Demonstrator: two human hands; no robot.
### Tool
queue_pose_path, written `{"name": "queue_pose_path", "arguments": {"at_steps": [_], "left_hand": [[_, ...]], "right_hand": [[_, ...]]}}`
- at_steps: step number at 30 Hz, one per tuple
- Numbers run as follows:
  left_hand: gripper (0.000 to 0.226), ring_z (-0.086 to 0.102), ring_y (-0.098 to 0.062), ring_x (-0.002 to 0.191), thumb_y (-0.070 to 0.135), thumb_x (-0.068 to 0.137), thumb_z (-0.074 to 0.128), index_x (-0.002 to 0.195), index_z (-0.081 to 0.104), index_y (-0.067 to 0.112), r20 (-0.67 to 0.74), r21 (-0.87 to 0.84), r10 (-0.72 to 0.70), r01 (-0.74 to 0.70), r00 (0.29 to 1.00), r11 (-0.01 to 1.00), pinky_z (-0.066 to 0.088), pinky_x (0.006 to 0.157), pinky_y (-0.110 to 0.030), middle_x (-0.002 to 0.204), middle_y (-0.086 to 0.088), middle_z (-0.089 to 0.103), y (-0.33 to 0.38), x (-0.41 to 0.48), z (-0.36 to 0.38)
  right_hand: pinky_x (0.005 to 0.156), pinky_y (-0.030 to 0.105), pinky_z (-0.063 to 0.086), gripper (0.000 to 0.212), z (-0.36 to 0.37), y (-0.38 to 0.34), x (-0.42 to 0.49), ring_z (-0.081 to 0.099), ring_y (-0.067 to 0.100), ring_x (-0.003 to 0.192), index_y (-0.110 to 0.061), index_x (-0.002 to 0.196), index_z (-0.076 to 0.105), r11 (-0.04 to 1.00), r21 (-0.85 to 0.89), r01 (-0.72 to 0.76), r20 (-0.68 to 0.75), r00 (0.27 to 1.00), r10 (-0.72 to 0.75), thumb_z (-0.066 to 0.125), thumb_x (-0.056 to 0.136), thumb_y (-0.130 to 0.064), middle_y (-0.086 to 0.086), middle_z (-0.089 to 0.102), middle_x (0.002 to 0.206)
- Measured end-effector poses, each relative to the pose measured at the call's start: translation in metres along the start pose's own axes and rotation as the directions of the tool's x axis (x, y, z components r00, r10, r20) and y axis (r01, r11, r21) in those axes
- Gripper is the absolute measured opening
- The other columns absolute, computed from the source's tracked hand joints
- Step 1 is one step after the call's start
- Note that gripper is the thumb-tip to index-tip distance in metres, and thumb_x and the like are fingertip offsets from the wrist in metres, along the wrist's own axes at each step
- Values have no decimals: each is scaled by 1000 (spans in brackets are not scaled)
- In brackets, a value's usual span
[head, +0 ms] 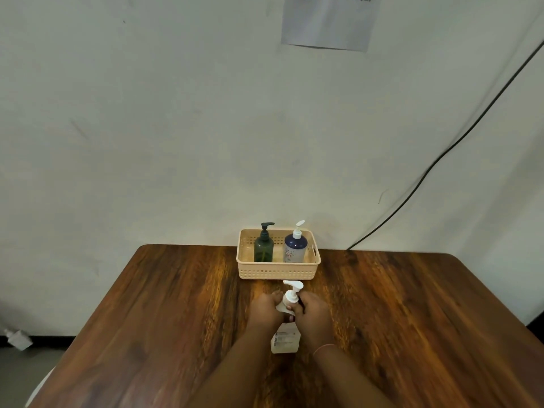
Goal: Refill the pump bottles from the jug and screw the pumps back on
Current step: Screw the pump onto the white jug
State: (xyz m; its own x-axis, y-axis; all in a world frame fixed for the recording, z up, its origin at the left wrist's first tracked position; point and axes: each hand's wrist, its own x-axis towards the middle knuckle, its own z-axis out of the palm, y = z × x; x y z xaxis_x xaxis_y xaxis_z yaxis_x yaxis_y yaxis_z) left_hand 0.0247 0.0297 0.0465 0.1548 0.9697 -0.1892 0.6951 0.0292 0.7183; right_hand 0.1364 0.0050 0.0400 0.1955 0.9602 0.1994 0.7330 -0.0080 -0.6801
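Note:
A white pump bottle (286,338) stands on the wooden table (147,319) in front of me. My left hand (265,308) wraps the bottle's shoulder. My right hand (312,311) grips the collar of its white pump (293,290), which sits on the bottle's neck. Behind it, a beige basket (276,273) holds a dark green pump bottle (263,245) on the left and a white and blue pump bottle (295,245) on the right, both upright with pumps on. No jug is in view.
The basket stands at the table's far edge against a pale wall. A black cable (441,160) runs down the wall at the right. A paper sheet (326,22) hangs on the wall above. A white object (18,339) lies on the floor at the left.

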Motion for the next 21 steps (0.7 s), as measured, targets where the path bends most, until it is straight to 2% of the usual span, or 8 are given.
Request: {"name": "queue_pose_path", "arguments": {"at_steps": [3, 6, 10, 13, 15, 17, 18, 21], "left_hand": [[60, 57, -19, 120, 21, 76, 75, 132, 55, 19, -3, -20, -4, 4, 1000, 1000, 45, 97, -27, 128, -2, 64, 1, -1, 0], [58, 57, -19, 120, 20, 78, 72, 133, 55, 20, -9, -31, -14, 13, 1000, 999, 47, 96, -27, 129, -1, 63, 2, -2, 0], [46, 62, -18, 110, 15, 80, 66, 125, 62, 21, -20, -67, -4, 2, 1000, 998, 49, 87, -25, 119, -1, 69, 1, -2, 0], [49, 60, -18, 114, 16, 81, 67, 129, 58, 21, -13, -43, -5, 4, 1000, 999, 47, 90, -25, 123, -1, 67, 2, -1, -1], [53, 60, -18, 115, 20, 78, 72, 130, 58, 20, -1, -33, -7, 7, 1000, 999, 45, 90, -23, 123, -2, 67, 3, 0, -2], [53, 61, -18, 113, 22, 76, 74, 127, 60, 21, 7, -36, -18, 18, 1000, 999, 44, 86, -22, 121, -2, 68, 3, 0, -3], [52, 61, -17, 112, 22, 76, 74, 126, 61, 22, 6, -41, -25, 25, 1000, 999, 44, 82, -21, 119, -2, 69, 3, 0, -3], [52, 61, -16, 111, 19, 76, 74, 126, 61, 22, -1, -56, -34, 34, 999, 998, 41, 77, -19, 119, -2, 69, 2, -2, -2]], "right_hand": [[60, 4, 33, 13, -1, -1, 1, 54, 12, 84, -6, 95, 64, 999, -45, 26, 2, 1000, -26, 54, 87, -9, 9, 65, 97], [66, 12, 38, 12, -2, -5, 0, 54, 11, 85, -12, 97, 61, 1000, -9, -18, -1, 1000, 18, 58, 87, -18, 4, 63, 99], [49, 14, 36, 24, -7, -8, 7, 54, 13, 80, -12, 88, 56, 992, 88, -92, 58, 995, 87, 73, 75, -23, 4, 60, 93], [77, 21, 53, 37, -9, -8, 8, 58, 15, 103, -18, 114, 59, 991, 124, -54, 93, 995, 42, 68, 79, -15, -3, 62, 112], [89, 32, 53, 38, -9, -6, 8, 59, 18, 107, -16, 117, 60, 994, 99, -51, 120, 992, 39, 63, 80, -6, 1, 63, 115], [77, 32, 59, 28, -8, -5, 7, 63, 21, 96, -12, 106, 65, 988, 114, -104, 150, 985, 87, 62, 80, -3, 7, 66, 106], [66, 22, 58, 23, -8, -4, 8, 63, 18, 91, -12, 102, 65, 984, 127, -126, 151, 983, 107, 62, 81, -5, 7, 66, 103], [49, 10, 43, 18, -8, -6, 11, 60, 11, 79, -11, 91, 61, 982, 128, -140, 117, 985, 125, 70, 77, -16, 4, 66, 93]]}}
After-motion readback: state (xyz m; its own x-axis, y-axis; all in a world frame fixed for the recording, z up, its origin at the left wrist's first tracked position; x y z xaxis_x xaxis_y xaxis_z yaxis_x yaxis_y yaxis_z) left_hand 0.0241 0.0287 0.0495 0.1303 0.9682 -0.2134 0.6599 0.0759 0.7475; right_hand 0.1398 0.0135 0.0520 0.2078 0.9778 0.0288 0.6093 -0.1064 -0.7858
